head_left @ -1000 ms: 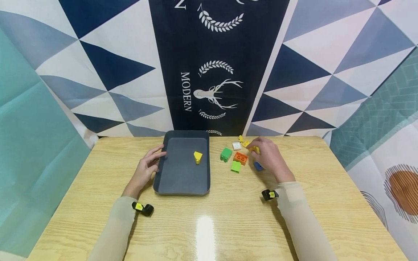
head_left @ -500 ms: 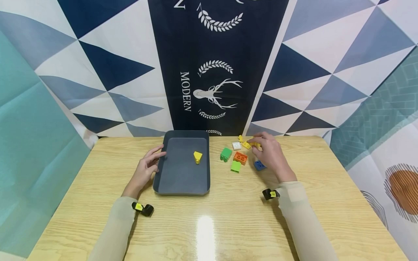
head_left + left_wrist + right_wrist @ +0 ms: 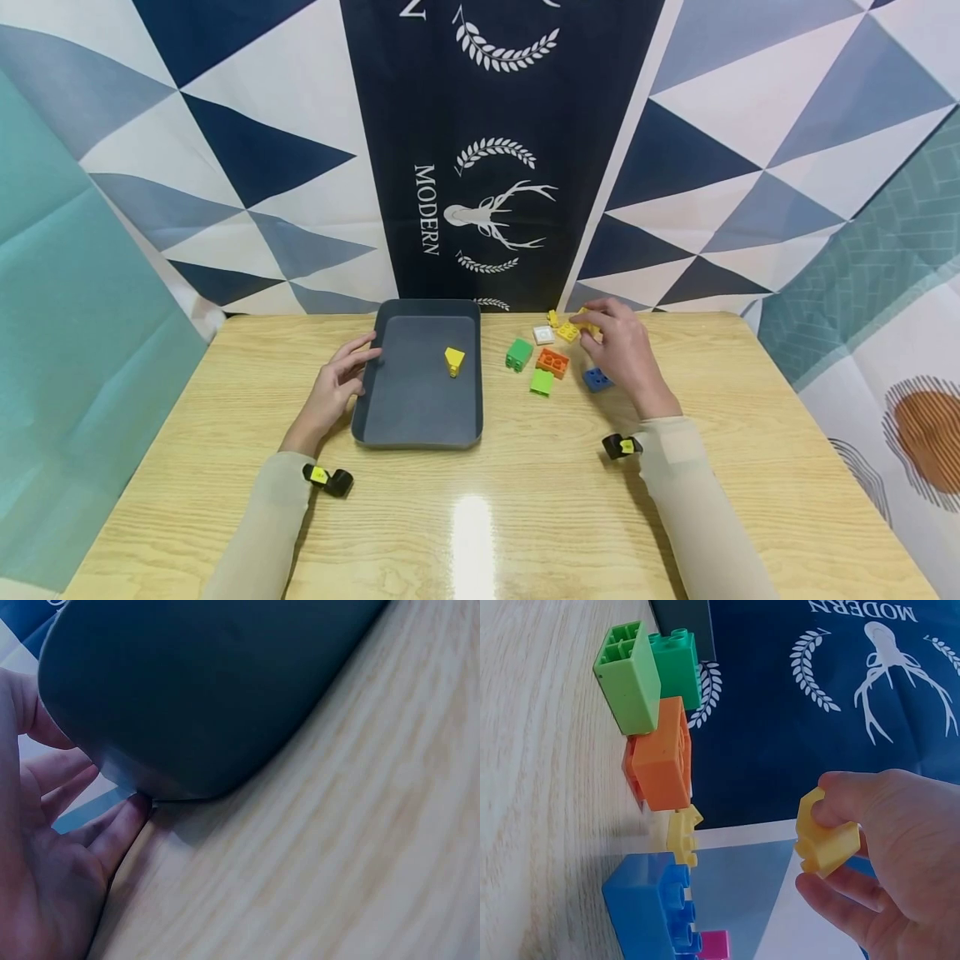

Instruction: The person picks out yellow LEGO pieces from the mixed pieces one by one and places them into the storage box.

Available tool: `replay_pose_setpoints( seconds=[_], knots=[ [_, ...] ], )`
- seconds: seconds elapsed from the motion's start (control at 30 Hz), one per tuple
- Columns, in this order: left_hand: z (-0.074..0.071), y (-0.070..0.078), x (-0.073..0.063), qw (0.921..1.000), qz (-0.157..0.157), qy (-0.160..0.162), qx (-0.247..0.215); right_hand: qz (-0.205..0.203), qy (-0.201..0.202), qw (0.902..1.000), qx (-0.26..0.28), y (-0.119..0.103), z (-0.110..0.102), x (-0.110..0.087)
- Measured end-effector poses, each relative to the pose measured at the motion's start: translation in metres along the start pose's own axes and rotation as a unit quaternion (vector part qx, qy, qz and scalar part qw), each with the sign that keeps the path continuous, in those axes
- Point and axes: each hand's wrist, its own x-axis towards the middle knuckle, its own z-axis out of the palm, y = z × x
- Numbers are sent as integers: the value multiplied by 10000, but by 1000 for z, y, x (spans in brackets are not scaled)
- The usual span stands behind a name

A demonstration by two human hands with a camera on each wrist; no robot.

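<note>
My left hand (image 3: pixel 335 390) rests at the left side of a dark grey tray (image 3: pixel 412 400), its fingers touching the rim. In the left wrist view, fingertips meet the tray's outer wall (image 3: pixel 172 712). A yellow angled toy block (image 3: pixel 453 362) lies inside the tray. My right hand (image 3: pixel 624 354) pinches another yellow toy block (image 3: pixel 829 844) between thumb and fingers, above the table's far right part. Below and near that hand sit a blue brick (image 3: pixel 597 380), an orange brick (image 3: pixel 552 362) and a flat yellow brick (image 3: pixel 567 332).
Left of the orange brick stand a dark green brick (image 3: pixel 518 355) and a lime brick (image 3: pixel 542 383). A white tile (image 3: pixel 543 335) and a small yellow piece (image 3: pixel 552 318) lie behind. A magenta piece (image 3: pixel 714 944) shows in the right wrist view. Patterned cloth (image 3: pixel 480 233) hangs beyond the table.
My right hand has shifted slightly away and to the right with the yellow block, uncovering more of the blue brick and the flat yellow brick. The left hand and tray have stayed put.
</note>
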Motion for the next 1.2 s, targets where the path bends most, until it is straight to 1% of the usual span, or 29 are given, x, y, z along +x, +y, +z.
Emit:
replay_pose_setpoints(
  seconds=[0.17,0.4,0.53,0.77,0.97,1.2],
  knots=[
    [0,-1,1,10000,2,-43,53,26,16,10000,17,0,0,0],
    [1,-3,2,10000,3,-43,-32,16,-37,10000,29,1,2,0],
    [1,-4,1,10000,3,-43,-25,42,-87,9999,39,1,2,2],
    [0,-4,0,10000,-6,-58,-37,-28,-93,9999,57,-1,0,8],
    [-1,-5,0,10000,9,-56,-61,51,-124,9998,111,-5,-7,15],
    [-1,-3,0,9999,57,-76,-105,-15,47,9999,143,-9,-16,17]
  ],
)
